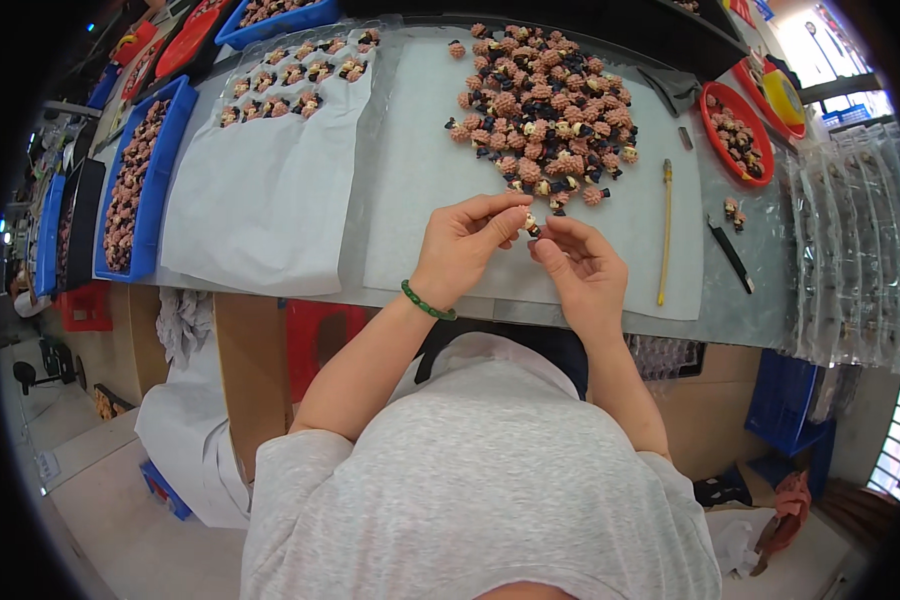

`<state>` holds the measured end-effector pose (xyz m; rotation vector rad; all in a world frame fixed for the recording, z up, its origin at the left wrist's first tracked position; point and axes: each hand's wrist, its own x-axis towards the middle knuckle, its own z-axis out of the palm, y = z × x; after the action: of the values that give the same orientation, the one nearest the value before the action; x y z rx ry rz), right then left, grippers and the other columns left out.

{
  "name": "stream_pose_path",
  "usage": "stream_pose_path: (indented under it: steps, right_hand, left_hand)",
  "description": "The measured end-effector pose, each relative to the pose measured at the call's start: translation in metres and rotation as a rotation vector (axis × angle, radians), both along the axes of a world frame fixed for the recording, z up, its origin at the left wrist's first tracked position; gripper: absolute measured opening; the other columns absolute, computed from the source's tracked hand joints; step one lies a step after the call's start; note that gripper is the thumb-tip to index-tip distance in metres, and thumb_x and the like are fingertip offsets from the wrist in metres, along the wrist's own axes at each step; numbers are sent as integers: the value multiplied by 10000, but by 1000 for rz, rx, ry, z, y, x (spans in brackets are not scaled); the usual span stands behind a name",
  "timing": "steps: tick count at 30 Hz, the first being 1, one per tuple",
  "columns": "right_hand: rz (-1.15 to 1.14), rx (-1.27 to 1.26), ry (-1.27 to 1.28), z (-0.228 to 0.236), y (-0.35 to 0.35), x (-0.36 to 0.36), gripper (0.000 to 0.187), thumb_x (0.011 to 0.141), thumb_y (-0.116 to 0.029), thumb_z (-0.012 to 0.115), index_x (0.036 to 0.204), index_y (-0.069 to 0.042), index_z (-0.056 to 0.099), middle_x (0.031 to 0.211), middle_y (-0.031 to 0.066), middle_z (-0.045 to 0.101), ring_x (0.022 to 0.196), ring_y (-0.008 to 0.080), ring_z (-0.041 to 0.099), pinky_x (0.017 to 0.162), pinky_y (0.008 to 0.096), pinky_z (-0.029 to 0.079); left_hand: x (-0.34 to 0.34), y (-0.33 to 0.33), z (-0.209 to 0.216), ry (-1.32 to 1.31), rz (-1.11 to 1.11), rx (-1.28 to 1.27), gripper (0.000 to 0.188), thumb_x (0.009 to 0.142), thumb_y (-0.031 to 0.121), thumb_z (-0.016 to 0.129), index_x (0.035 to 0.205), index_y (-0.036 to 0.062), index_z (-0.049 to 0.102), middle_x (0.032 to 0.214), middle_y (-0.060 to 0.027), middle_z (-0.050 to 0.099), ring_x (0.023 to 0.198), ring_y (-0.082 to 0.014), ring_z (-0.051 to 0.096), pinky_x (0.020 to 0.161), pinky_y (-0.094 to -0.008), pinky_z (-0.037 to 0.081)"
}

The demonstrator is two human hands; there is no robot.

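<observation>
One small figurine (532, 226) with a pink top and dark base is held just off the near edge of the pile (545, 110). The left hand (475, 230), a green bracelet (428, 303) at its wrist, pinches it between its fingers; the right hand (582, 262) has its fingers curled at the figurine's lower end, and whether they grip or only touch I cannot tell.

The pile holds similar figurines, too many and too overlapped to count. Left of it, one clear tray (382, 80) shows three rows, roughly a dozen figurines, the rest under one sheet of white paper (270, 210). Farther left of the pile stands one full blue bin (168, 160).

Right of the pile are one thin yellow stick (665, 230), one black-handled tool (732, 258), one or two loose figurines (735, 213) and, beyond the stick, one red bowl (761, 180) of figurines.

The widest room is on the white mat (420, 130) left of the pile; a narrower strip lies between pile and stick. The near edge of the worktop (760, 318) runs close below both hands, on the pile's near side.
</observation>
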<state>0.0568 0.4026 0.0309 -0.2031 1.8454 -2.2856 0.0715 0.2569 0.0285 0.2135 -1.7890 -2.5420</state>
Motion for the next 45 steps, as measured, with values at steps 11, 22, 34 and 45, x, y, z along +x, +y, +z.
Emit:
stream_pose_path:
  steps: [11,22,34,45]
  right_hand:
    - [-17,-63,-54,-8,-2,1,128,780,7,577,894,66,564,846,129,600,731,178,608,701,272,507]
    - [-85,-11,48,-10,-4,1,155,752,57,582,904,73,553,848,122,598,738,160,601,686,239,495]
    - [-37,-70,-96,-12,-4,1,143,768,37,571,904,79,558,835,139,605,717,178,615,686,262,513]
    - [-42,-80,-129,-13,-2,1,145,764,38,574,903,79,561,832,143,604,714,186,617,679,264,513]
  left_hand:
    - [1,0,1,-114,-46,67,215,829,97,550,1009,-11,597,802,-22,587,667,-68,485,602,-195,408]
    - [0,1,-2,-187,-37,240,211,821,108,560,987,-14,604,768,-25,592,643,-68,495,588,-202,419]
    - [0,0,-1,-230,-15,169,206,803,146,592,932,-11,626,729,-22,592,602,-61,481,548,-197,400]
    - [0,0,0,-274,-49,157,227,837,117,537,997,-35,588,766,-22,577,634,-61,480,574,-182,396]
